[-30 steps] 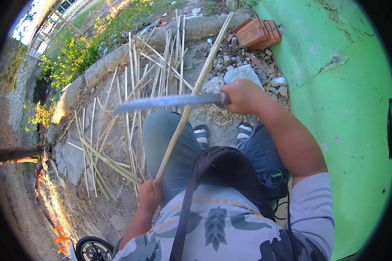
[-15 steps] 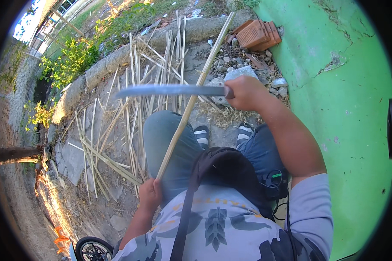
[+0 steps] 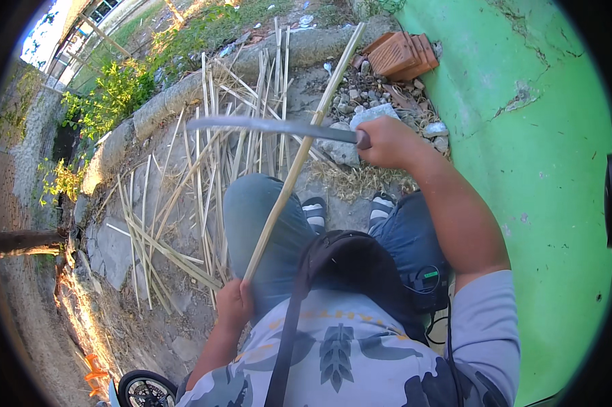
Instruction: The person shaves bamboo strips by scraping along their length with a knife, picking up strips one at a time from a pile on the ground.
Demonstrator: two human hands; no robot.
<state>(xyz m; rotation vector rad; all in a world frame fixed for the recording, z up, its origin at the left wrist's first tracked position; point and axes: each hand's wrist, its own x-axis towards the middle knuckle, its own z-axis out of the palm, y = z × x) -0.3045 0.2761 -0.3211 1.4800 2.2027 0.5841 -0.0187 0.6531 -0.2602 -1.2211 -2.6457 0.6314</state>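
Observation:
My left hand (image 3: 234, 302) is closed round the near end of a long bamboo strip (image 3: 281, 201), beside my left knee. The strip slants up and away to the right, past the knee. In my closed right hand (image 3: 388, 144) is the handle of a machete (image 3: 272, 125). Its long blade points left and crosses the upper part of the strip; I cannot tell whether the two touch. On the ground beyond my knees lie many split bamboo strips (image 3: 207, 169) in a loose, criss-crossed heap.
A green wall (image 3: 523, 169) rises close on my right. Terracotta tiles (image 3: 402, 57) are stacked beside rubble and stones (image 3: 360, 95) at the far right. A low stone kerb (image 3: 173, 102) runs behind the strips. A wheel (image 3: 145, 392) shows at the lower left.
The machete's tip has swung a little farther from me, and my right hand has shifted slightly right. My left hand and the held strip have hardly moved.

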